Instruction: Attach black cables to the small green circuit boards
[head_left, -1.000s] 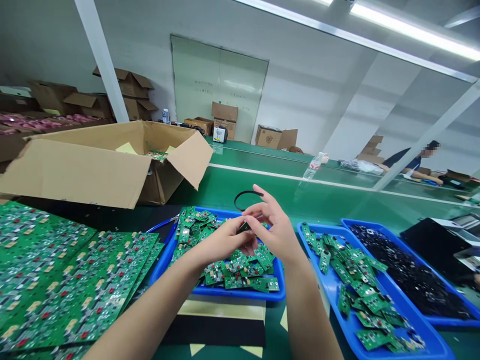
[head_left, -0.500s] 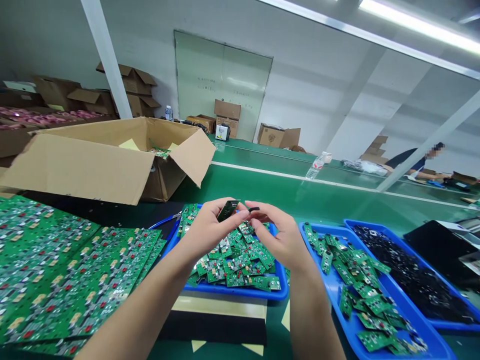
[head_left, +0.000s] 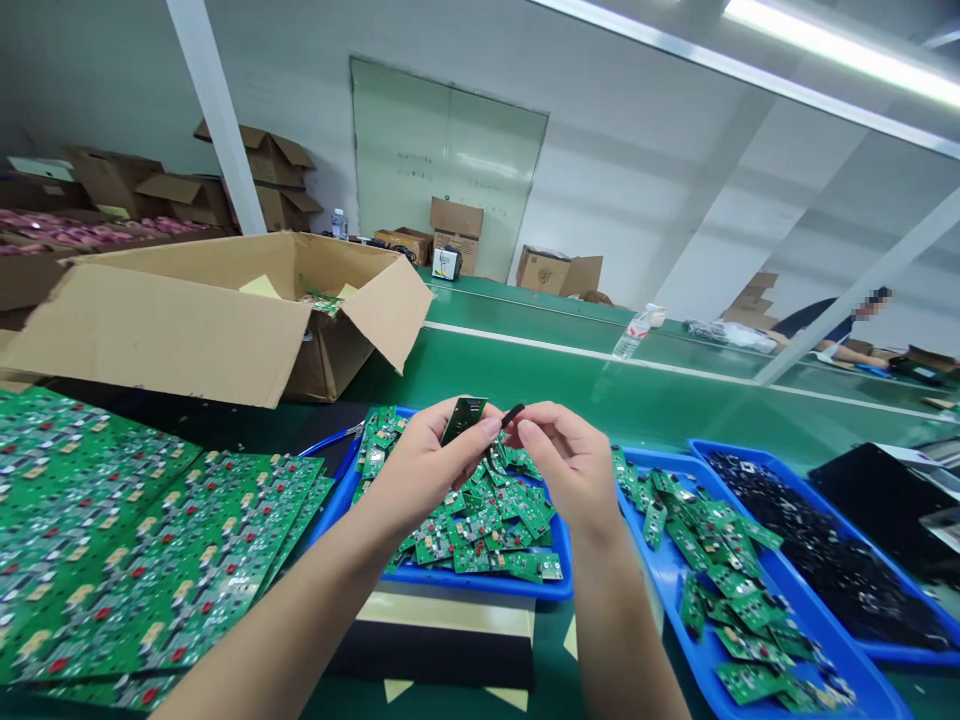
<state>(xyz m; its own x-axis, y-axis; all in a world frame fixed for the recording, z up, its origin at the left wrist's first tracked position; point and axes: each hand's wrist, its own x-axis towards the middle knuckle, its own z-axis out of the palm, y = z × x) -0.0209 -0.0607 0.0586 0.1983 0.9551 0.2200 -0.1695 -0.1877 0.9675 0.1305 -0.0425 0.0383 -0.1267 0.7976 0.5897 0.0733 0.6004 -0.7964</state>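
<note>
Three blue trays (head_left: 559,585) on the desk (head_left: 525,375): two hold small green boards (too many to count), one holds black parts (head_left: 817,550). One large open cardboard box (head_left: 187,330). One plastic bottle (head_left: 632,333). Two hands, left hand (head_left: 420,465) and right hand (head_left: 574,465); one board (head_left: 463,418) held up.

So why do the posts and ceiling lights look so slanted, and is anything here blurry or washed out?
In the head view, the wide lens bends and tilts straight lines toward the edges, so the white post leans. The ceiling light strip is blown out to white. The left hand, the right hand and the small green board are sharp; the distant person is small, the face blurred.
</note>
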